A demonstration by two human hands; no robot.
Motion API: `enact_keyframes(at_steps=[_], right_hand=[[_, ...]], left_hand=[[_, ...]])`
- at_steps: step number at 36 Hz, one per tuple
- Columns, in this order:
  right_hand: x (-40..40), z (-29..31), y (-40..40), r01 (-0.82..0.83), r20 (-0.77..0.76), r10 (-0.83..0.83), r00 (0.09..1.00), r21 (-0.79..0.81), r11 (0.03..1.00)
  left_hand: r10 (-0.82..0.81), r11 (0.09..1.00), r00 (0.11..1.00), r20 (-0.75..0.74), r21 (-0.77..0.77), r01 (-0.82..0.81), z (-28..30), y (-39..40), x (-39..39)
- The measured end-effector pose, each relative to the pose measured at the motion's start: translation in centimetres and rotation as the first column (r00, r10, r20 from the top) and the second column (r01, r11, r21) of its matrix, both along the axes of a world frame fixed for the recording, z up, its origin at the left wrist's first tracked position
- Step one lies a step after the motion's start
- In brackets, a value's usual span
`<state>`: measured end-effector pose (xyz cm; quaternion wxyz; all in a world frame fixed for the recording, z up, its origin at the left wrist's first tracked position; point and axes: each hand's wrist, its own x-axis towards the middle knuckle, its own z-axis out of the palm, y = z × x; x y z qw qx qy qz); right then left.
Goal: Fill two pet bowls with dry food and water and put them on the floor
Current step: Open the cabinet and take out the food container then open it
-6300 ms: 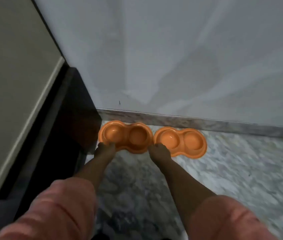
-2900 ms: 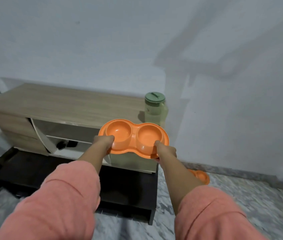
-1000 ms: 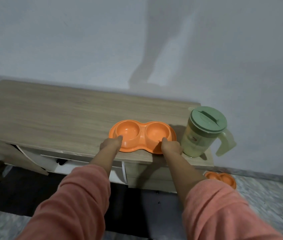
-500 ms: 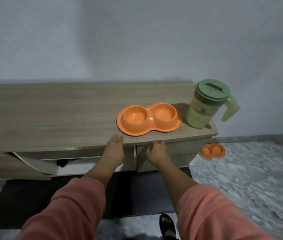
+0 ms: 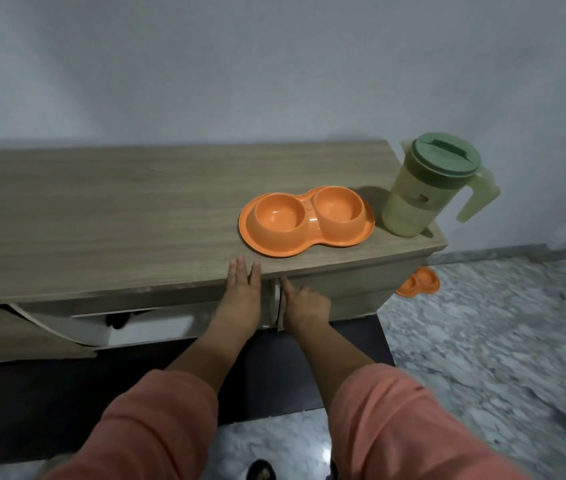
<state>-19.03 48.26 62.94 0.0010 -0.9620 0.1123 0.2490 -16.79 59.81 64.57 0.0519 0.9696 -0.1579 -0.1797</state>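
An orange double pet bowl lies on the wooden cabinet top, both cups empty. To its right stands a pale green pitcher with a dark green lid. A second orange double bowl sits on the marble floor beside the cabinet's right end, partly hidden. My left hand is flat, its straight fingers touching the cabinet's front edge. Just below that edge, my right hand is against the cabinet front beside the gap between two door panels, one finger extended; it holds nothing.
A cabinet door at the lower left hangs open and tilted, showing a white shelf with a dark object inside. A grey wall rises behind the cabinet. Grey marble floor spreads to the right. A dark base runs under the cabinet.
Both hands carried one double bowl up from the floor, set it on the cabinet top and let go. They have since dropped to the cabinet's front edge.
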Motion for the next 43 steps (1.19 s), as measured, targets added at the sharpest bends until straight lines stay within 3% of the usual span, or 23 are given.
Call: enact_keyframes(at_steps=[8, 14, 24, 29, 35, 43], right_hand=[[-1.4, -0.1, 0.5, -0.042, 0.055, 0.048, 0.997, -0.099, 0.994], [-3.9, -0.5, 0.6, -0.032, 0.218, 0.061, 0.974, -0.135, 0.99], [-7.1, 0.2, -0.9, -0.047, 0.281, 0.01, 0.96, 0.126, 0.991], [-7.7, 1.1, -1.4, 0.071, 0.335, -0.126, 0.934, 0.172, 0.983], [-7.5, 1.9, -3.1, 0.3, 0.182, -0.322, 0.929, 0.139, 0.944], [-8.1, 0.9, -6.8, 0.409, 0.071, -0.41, 0.909, 0.021, 0.912]], left_hand=[[-0.012, 1.0, 1.0, -0.004, -0.021, 0.012, -0.2, 0.1, 0.0], [-0.033, 0.999, 0.999, 0.006, 0.03, 0.033, -0.1, 0.1, -0.2], [-0.003, 1.0, 1.0, -0.005, 0.015, 0.003, 0.1, -0.5, -0.7], [0.034, 0.999, 0.999, 0.0, -0.036, -0.034, -0.5, -1.0, -1.2], [0.106, 0.987, 0.994, -0.011, -0.121, -0.107, -0.7, -1.4, -1.7], [0.157, 0.966, 0.987, -0.028, -0.206, -0.16, -1.0, -3.0, -2.8]])
